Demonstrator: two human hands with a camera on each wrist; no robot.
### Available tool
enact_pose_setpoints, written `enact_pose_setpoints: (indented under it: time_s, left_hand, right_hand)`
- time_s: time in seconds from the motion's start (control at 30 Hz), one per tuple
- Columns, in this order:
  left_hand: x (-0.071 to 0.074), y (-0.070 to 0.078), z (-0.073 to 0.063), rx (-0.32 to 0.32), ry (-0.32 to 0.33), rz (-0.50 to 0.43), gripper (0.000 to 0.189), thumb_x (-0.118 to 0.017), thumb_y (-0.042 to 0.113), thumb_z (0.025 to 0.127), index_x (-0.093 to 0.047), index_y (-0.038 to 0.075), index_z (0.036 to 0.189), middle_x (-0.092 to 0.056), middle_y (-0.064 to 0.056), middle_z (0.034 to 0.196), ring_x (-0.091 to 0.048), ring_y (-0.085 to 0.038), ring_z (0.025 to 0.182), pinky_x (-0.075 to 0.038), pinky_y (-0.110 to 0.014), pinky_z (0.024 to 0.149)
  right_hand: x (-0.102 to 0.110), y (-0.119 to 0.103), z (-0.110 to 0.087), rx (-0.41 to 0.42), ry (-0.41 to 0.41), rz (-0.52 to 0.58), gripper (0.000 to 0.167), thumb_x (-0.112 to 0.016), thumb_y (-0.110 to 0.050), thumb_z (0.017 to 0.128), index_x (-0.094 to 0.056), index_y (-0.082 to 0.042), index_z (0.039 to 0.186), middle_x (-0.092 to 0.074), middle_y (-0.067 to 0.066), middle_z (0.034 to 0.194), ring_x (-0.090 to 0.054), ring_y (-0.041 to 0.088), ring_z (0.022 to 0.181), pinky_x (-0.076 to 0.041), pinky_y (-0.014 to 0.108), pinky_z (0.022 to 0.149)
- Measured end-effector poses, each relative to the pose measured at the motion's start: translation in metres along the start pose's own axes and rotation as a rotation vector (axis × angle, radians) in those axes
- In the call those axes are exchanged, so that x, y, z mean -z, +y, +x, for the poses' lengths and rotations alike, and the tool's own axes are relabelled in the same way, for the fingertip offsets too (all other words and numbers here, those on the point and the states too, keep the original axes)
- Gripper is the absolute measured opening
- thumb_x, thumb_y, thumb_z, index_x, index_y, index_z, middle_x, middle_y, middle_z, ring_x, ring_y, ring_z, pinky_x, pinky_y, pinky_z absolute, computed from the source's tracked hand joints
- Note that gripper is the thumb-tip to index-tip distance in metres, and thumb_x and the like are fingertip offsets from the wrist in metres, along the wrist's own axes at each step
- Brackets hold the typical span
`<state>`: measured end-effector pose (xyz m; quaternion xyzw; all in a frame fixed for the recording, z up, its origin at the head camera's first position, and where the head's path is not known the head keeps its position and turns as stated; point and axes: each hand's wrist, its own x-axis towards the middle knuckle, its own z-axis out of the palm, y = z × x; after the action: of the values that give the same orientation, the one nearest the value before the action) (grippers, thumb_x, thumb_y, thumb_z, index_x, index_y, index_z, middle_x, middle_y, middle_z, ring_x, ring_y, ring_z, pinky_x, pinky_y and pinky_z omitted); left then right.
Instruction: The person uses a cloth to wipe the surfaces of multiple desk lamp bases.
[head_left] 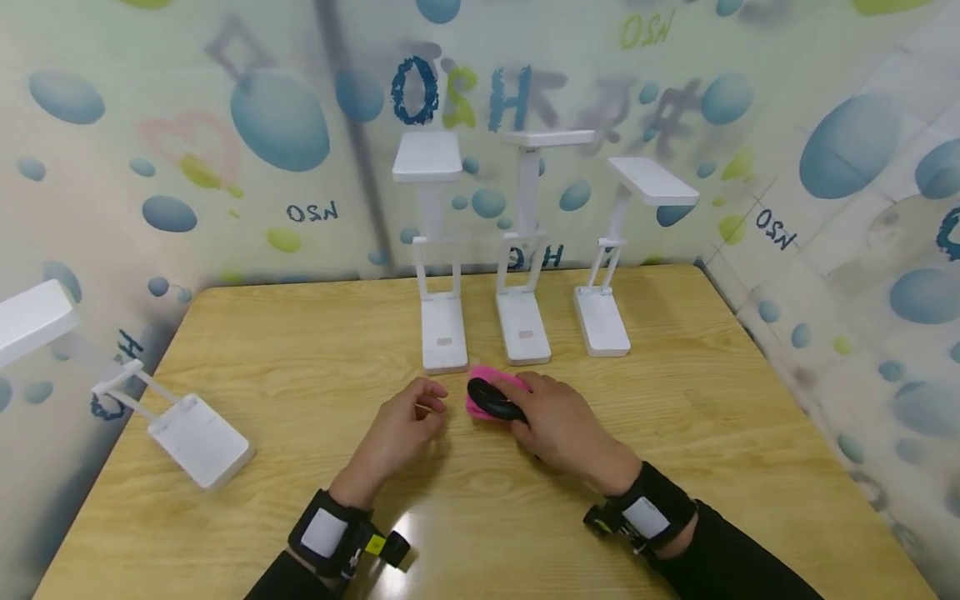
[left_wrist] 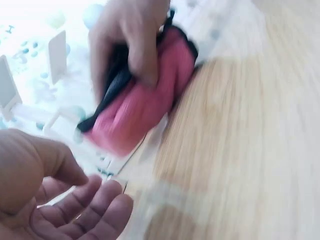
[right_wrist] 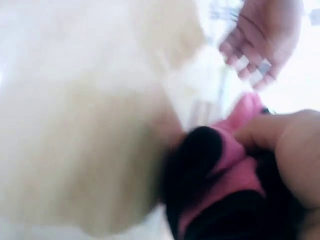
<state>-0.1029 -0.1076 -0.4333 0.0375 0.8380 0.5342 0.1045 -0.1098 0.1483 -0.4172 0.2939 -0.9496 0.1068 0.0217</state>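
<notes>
A soft pink and black fabric item (head_left: pixel 495 400) is gripped in my right hand (head_left: pixel 566 425), just over the middle of the table. In the left wrist view the pink fabric item (left_wrist: pixel 135 120) looks bulky, with dark edging; its exact kind cannot be told. Motion blurs the same fabric item (right_wrist: pixel 232 185) in the right wrist view, where the thumb presses into the pink part. My left hand (head_left: pixel 405 421) is to the left of it, apart from it, fingers loosely bent and holding nothing. Behind both hands stand three white desk lamps, the nearest a left one (head_left: pixel 444 333).
The middle lamp (head_left: pixel 523 325) and right lamp (head_left: pixel 602 321) line the wooden table's (head_left: pixel 337 333) back edge. Another white desk lamp (head_left: pixel 201 442) stands at the left edge, its head leaning outward. A patterned wall covering (head_left: pixel 225 167) rises behind the table.
</notes>
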Motion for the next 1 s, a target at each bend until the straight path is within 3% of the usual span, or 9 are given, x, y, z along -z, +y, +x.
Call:
enact_pose_setpoints:
  time_s: [0.17,0.37,0.53,0.67,0.87,1.0]
  left_hand:
    - [0.006,-0.004,0.008,-0.04,0.022,0.141,0.017,-0.065,0.007,0.093,-0.07,0.01,0.109,-0.066,0.001,0.092,-0.058,-0.014,0.081,-0.047,-0.03,0.072]
    - [0.026,-0.01,0.006,-0.03,0.065,0.238,0.014,-0.063,0.005,0.095,-0.07,0.008,0.107,-0.065,-0.002,0.092,-0.057,-0.016,0.082,-0.047,-0.031,0.071]
    - [0.048,-0.015,0.001,0.014,0.177,0.354,0.017,-0.058,0.004,0.098,-0.07,0.006,0.111,-0.065,-0.007,0.098,-0.059,-0.022,0.087,-0.048,-0.035,0.076]
    - [0.062,-0.019,-0.003,0.043,0.257,0.373,0.02,-0.057,0.009,0.1,-0.07,0.004,0.115,-0.065,-0.012,0.103,-0.059,-0.027,0.092,-0.048,-0.039,0.078]
    - [0.077,-0.027,-0.009,0.036,0.4,0.47,0.018,-0.063,0.016,0.1,-0.071,0.002,0.108,-0.068,-0.022,0.111,-0.061,-0.04,0.104,-0.05,-0.052,0.085]
    - [0.089,-0.031,-0.017,0.081,0.492,0.561,0.021,-0.063,0.018,0.1,-0.071,0.0,0.108,-0.064,-0.028,0.115,-0.058,-0.049,0.108,-0.047,-0.062,0.086]
  right_hand:
    - [0.024,0.029,-0.009,0.004,-0.126,0.04,0.061,-0.073,-0.01,0.092,-0.06,-0.017,0.151,-0.066,0.017,0.138,-0.066,0.035,0.122,-0.054,0.056,0.1]
    - [0.037,0.056,-0.018,-0.073,-0.137,0.108,0.062,-0.074,-0.007,0.091,-0.059,-0.016,0.151,-0.067,0.014,0.138,-0.067,0.031,0.119,-0.055,0.054,0.098]
    - [0.035,0.067,-0.023,-0.118,-0.135,0.107,0.062,-0.076,-0.008,0.091,-0.058,-0.011,0.15,-0.067,0.015,0.134,-0.067,0.031,0.115,-0.056,0.054,0.096]
    - [0.029,0.066,-0.02,-0.121,-0.151,0.087,0.062,-0.077,-0.01,0.09,-0.058,-0.008,0.149,-0.067,0.016,0.13,-0.067,0.03,0.112,-0.055,0.053,0.094]
    - [0.03,0.066,-0.016,-0.115,-0.159,0.031,0.06,-0.079,-0.011,0.088,-0.061,-0.008,0.145,-0.068,0.016,0.128,-0.068,0.032,0.11,-0.054,0.057,0.094]
    - [0.036,0.073,-0.021,-0.138,-0.174,0.05,0.058,-0.079,-0.006,0.087,-0.063,-0.008,0.142,-0.068,0.018,0.13,-0.068,0.033,0.112,-0.055,0.058,0.095]
